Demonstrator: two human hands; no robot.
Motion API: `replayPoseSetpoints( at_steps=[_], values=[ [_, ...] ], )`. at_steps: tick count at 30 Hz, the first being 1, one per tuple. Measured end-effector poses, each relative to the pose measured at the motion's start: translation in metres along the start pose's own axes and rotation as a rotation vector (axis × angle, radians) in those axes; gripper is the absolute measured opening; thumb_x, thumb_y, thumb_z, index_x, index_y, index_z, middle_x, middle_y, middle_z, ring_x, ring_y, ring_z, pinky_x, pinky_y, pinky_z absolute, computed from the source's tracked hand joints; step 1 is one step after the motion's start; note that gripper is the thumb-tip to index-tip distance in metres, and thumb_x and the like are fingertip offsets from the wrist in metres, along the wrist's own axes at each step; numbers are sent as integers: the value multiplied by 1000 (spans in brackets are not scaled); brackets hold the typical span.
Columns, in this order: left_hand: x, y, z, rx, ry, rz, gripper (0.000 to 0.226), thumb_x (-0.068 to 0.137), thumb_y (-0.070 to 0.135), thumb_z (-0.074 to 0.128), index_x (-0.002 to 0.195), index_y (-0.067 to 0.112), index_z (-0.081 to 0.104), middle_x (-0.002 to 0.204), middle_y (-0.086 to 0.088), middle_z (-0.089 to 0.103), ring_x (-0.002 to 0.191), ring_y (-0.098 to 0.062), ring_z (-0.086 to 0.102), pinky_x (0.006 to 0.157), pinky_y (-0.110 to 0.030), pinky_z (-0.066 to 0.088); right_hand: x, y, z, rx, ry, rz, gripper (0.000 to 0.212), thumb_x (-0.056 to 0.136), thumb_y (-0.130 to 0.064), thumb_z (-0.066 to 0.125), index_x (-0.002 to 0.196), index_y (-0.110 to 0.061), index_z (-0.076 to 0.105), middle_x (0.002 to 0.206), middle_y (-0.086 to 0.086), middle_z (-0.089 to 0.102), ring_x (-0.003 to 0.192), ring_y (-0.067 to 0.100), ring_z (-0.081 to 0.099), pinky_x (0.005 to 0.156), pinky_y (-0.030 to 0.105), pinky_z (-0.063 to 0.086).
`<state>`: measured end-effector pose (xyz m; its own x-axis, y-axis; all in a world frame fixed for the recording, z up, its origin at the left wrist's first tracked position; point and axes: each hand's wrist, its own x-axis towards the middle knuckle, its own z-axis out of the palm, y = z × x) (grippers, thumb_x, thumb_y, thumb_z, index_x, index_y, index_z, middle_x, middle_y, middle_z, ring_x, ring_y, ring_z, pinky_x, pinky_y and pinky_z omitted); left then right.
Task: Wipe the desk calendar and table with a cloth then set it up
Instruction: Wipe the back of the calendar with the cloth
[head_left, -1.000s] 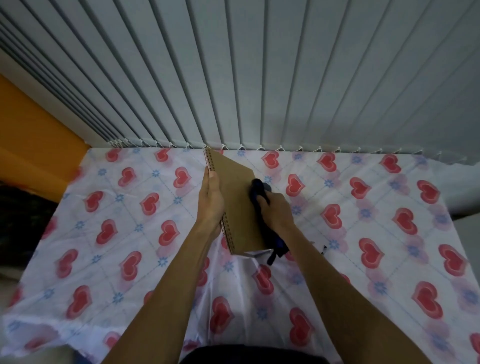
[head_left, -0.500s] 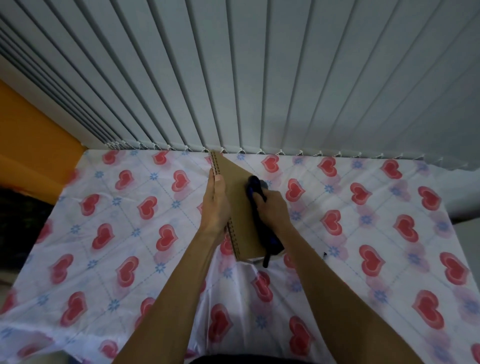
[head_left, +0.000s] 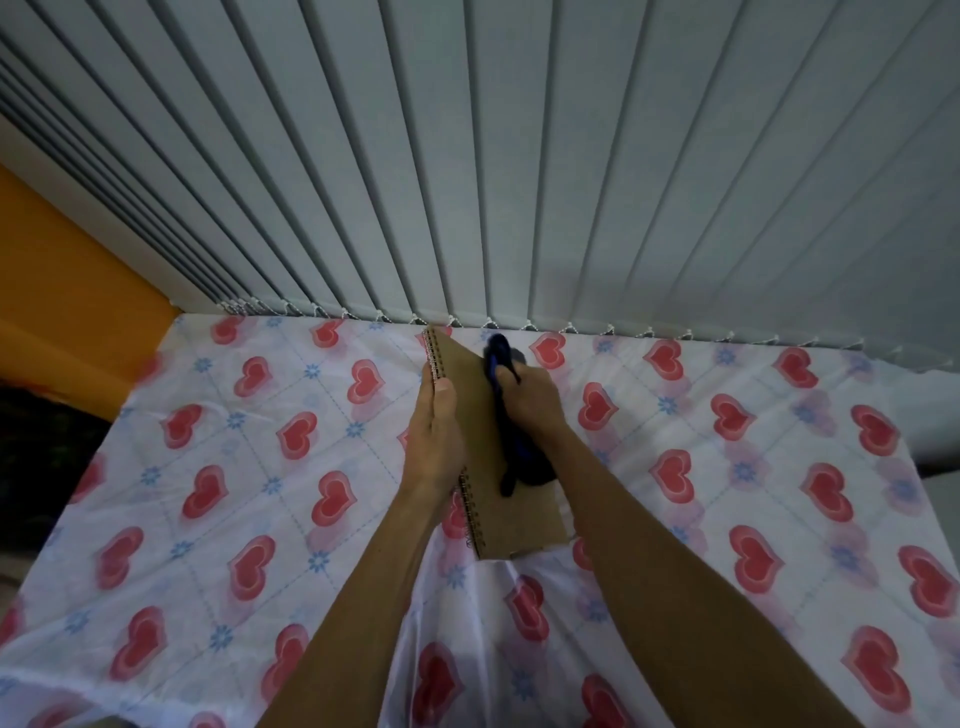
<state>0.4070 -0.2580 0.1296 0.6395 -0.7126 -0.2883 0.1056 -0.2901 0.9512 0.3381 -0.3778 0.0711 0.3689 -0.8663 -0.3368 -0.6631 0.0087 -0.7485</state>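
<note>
A view from above looks down a person's two bare forearms to a desk calendar (head_left: 519, 519), which is held over the middle of a tabletop (head_left: 260, 467). The calendar shows its plain brown cardboard back and is tilted, with its wire spiral binding (head_left: 431, 358) running along its left edge and its far corner pointing away from the person. The left hand (head_left: 434, 441) grips the calendar at the bound edge. Its thumb lies pressed along the cardboard, and the other fingers are behind the calendar, so I cannot tell how they lie. The right hand (head_left: 530, 405) rests on the calendar's cardboard face, its fingers curled round a dark blue cloth (head_left: 519, 457) and pressing it against the board. A tail of the cloth hangs down toward the calendar's near end. Under the calendar and on every side of it, the tabletop is covered by a thin, glossy white tablecloth (head_left: 727, 519) printed with red hearts, small blue flowers and faint dashed lines. The fabric is rumpled just in front of the calendar. Behind the calendar, pale grey vertical blinds (head_left: 467, 182) fill the whole back wall, their bottom ends linked by a bead chain (head_left: 571, 328) right at the tabletop's far edge. Far to the left of the calendar stands an orange wall (head_left: 67, 286).
</note>
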Motion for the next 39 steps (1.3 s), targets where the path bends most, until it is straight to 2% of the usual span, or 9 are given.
replayPoseSetpoints(
  at_steps=[3,6,12,18,22,27,32,37,39],
  values=[
    [2,-2,3,-17,9,19,60,89,66,32,146,45,35,152,13,42,140,-16,40,116,-48,33,-15,31,0,-53,-28,71,26,102,-32,37,102,-15,57,95,14,63,75,24,61,62,29,42],
    [4,-6,6,-16,-8,41,59,93,63,32,147,42,33,152,12,41,142,-15,38,117,-48,32,-50,33,-5,-54,-31,87,22,103,-28,39,92,-18,55,94,13,63,65,15,56,57,23,38],
    [0,3,7,-112,-52,75,40,107,31,32,144,30,45,137,10,58,127,-7,54,111,-37,42,-53,-48,-13,94,78,-292,28,102,-32,45,111,-15,65,106,-1,58,93,13,58,82,24,45],
    [-3,3,11,-29,-24,70,51,104,43,31,153,30,29,155,13,37,142,-6,35,119,-40,30,20,-6,-2,-22,-7,-50,32,103,-30,41,105,-8,64,83,7,61,66,14,56,56,20,35],
    [-7,11,25,17,36,88,45,106,34,30,151,31,31,136,32,44,117,20,43,100,-7,32,-15,34,-16,-14,-63,73,26,105,-28,40,92,-12,56,78,3,57,66,16,56,54,18,33],
    [-8,14,32,-21,26,42,45,105,34,33,151,31,35,139,23,40,127,4,38,89,1,31,-84,11,-31,39,-27,-46,29,103,-31,44,90,-13,62,75,2,63,60,9,57,49,11,38],
    [-4,8,22,-96,-36,73,41,106,29,34,146,27,44,138,10,57,126,-5,54,107,-24,45,-47,-32,-21,123,72,-269,25,100,-31,47,88,-19,66,78,2,64,63,9,58,56,13,37],
    [-2,2,12,-54,14,19,56,91,60,39,144,41,42,143,13,53,132,-14,49,111,-47,40,1,11,-6,-24,6,-61,32,103,-31,39,110,-10,64,90,11,61,65,12,52,56,20,34],
    [-3,3,14,-50,6,30,53,93,57,38,143,40,42,135,12,58,126,-15,55,107,-48,44,-9,31,-11,-36,-31,0,31,104,-28,38,114,-9,60,93,10,61,73,19,57,59,23,35]
  ],
)
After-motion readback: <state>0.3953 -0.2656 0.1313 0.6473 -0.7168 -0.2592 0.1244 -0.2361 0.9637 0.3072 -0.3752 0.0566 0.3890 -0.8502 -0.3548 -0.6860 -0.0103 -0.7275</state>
